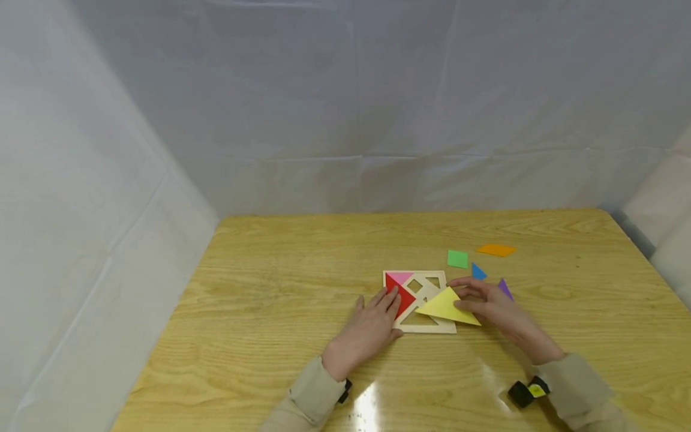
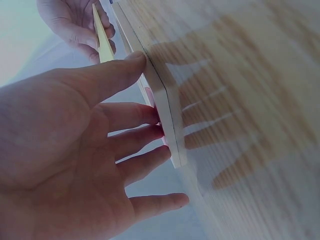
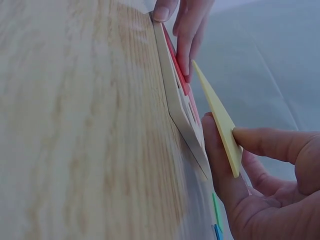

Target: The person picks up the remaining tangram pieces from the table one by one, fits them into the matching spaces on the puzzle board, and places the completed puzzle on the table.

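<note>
My wood-grained surface (image 1: 243, 288) shines near me, with creased pale sheeting (image 1: 324, 108) behind it and at both sides. On it lies the board (image 1: 429, 329), where my left hand (image 1: 367, 327), fingers spread, rests on the red triangle (image 1: 407, 299) beside the pink piece (image 1: 400, 276). My right hand (image 1: 502, 312) pinches the yellow triangle (image 1: 445, 306). From my head I see the green square (image 1: 457, 259), orange parallelogram (image 1: 495, 249), blue triangle (image 1: 477, 271) and purple piece (image 1: 504, 288) beyond; my right wrist catches only green and blue slivers, but reveals a gap between yellow triangle and board. My left wrist shows my thumb touching the board's edge.
</note>
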A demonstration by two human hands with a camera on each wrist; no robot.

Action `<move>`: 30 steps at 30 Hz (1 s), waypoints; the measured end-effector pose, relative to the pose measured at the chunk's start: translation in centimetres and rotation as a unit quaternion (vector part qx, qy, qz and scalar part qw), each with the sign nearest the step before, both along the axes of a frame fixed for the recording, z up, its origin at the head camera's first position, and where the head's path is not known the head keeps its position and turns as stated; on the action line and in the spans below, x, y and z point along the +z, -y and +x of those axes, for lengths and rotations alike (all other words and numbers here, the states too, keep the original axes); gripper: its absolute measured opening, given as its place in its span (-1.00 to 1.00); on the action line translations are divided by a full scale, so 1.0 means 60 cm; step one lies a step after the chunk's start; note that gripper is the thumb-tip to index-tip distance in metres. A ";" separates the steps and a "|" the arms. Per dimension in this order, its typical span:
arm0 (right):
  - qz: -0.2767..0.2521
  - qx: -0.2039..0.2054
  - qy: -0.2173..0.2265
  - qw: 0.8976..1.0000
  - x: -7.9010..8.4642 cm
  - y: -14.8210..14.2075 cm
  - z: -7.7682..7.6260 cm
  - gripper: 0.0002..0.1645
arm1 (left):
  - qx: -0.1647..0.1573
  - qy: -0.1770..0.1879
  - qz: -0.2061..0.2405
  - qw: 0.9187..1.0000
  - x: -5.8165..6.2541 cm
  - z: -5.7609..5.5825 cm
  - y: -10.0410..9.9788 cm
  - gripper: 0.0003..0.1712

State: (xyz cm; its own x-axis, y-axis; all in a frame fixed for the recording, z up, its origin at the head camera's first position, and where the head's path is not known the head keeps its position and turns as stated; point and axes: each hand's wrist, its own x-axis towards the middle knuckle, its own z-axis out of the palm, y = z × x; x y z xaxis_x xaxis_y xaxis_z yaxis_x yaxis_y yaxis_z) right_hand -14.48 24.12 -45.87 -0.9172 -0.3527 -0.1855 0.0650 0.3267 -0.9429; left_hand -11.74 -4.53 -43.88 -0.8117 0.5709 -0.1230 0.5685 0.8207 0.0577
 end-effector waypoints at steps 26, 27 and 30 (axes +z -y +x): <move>0.005 0.036 -0.003 0.999 -0.004 0.035 -0.004 -0.45 | 0.001 0.003 -0.002 1.000 0.000 -0.001 0.000 -0.26; 0.004 0.039 -0.001 0.999 -0.004 0.036 -0.004 -0.46 | 0.001 0.002 -0.003 1.000 0.000 -0.001 0.000 -0.26; 0.006 0.046 0.001 0.999 -0.004 0.039 -0.005 -0.47 | 0.002 0.001 -0.003 1.000 0.001 -0.002 0.000 -0.26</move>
